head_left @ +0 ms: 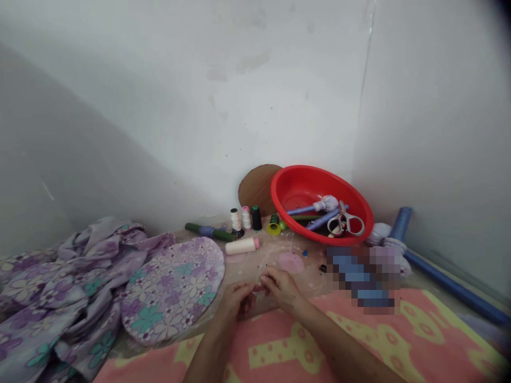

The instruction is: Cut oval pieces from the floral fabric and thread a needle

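Along the near edge of the bench (243,268), two items first: my left hand (238,304) and my right hand (281,287). Both are half closed, fingertips nearly meeting over a small dark red bit (258,290), too small and too hidden to identify; whether either hand grips it, I cannot tell.

Just beyond my right hand: one pink disc (290,263), flat on the bench, with a tiny blue bit (304,253) beside it.

To my left: one round floral piece (172,290), purple, white and teal, its edge near my left hand, and a crumpled floral cloth (56,298) of the same print at the far left.

Far side, in a row: a white spool (235,219), a pink spool (246,218), a black spool (256,217) and a small green spool (273,226) on a yellow base. Lying down nearer me: a cream spool (241,246). Also lying: a green roll (209,232).

Far right: a red basin (319,183), tilted against the wall (199,106), holding scissors (345,224) and blue rods (325,218). Behind it leans a brown round board (257,189).

Right: a long blue tube (459,288) and a pixelated patch (363,279).

Under my forearms: a pink and yellow blanket (279,351).
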A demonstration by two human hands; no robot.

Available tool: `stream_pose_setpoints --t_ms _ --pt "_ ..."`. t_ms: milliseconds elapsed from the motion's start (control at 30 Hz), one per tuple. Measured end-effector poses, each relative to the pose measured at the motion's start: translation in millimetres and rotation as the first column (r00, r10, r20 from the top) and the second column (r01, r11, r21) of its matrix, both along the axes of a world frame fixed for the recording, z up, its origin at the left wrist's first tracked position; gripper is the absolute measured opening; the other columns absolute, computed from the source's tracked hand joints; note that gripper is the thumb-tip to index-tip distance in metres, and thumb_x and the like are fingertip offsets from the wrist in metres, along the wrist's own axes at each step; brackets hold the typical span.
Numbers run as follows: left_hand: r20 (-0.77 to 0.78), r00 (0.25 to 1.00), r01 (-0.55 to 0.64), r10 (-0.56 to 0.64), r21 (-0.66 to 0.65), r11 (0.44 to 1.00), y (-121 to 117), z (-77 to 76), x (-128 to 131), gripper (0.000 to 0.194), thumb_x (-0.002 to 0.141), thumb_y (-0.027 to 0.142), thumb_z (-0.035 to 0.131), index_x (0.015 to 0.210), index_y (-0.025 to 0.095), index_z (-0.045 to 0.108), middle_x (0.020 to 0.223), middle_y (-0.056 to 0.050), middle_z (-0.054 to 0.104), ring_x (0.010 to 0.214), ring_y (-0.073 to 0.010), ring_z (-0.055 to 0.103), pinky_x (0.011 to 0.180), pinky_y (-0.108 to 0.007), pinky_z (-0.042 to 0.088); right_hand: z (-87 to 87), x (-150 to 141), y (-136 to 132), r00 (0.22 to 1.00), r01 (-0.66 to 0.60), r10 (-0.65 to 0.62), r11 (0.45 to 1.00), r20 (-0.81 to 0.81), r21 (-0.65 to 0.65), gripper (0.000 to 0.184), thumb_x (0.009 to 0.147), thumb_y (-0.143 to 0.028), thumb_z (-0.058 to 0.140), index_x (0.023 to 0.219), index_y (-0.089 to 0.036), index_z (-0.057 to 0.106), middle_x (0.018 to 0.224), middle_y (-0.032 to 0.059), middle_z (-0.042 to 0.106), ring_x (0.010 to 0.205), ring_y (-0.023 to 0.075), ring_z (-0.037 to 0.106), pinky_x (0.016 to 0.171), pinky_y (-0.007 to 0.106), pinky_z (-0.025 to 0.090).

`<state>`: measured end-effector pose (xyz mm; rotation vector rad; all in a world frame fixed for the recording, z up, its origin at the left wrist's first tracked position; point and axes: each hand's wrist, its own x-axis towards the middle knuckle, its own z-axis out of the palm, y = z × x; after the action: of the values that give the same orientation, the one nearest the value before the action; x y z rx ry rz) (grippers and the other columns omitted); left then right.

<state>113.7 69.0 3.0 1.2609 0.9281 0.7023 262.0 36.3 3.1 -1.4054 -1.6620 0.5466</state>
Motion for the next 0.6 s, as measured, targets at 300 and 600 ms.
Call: stream_pose_setpoints --t_ms 300,600 --pt "-0.042 0.992 -0.106 0.117 0.209 0.972 5 4.6 -2 0.033 0.052 0.046 0.062 0.052 0.014 0.054 0.043 0.006 0.039 0.042 -0.0059 0.03 0.042 -0.02 0.021 -3.0 2 2 0.997 -0.009 0.009 1.0 -0.078 -0.001 0.024 0.079 -0.027 0.038 0.062 -0.016 0.051 0.055 -0.0014 0.052 0.052 0.0086 0.049 0.052 0.019 0.035" --pt "-0.124 0.984 -0.091 0.129 0.278 0.956 4 6.3 -4 0.029 0.054 0.042 0.06 0.049 0.014 0.051 0.043 0.006 0.038 0.044 -0.0074 0.032 0.044 -0.02 0.023 6.2 14 -4 0.986 0.017 0.0 0.995 -0.165 0.1 0.022 0.077 -0.027 0.043 0.088 -0.017 0.059 0.08 0.0045 0.06 0.059 0.0106 0.052 0.056 0.022 0.04"
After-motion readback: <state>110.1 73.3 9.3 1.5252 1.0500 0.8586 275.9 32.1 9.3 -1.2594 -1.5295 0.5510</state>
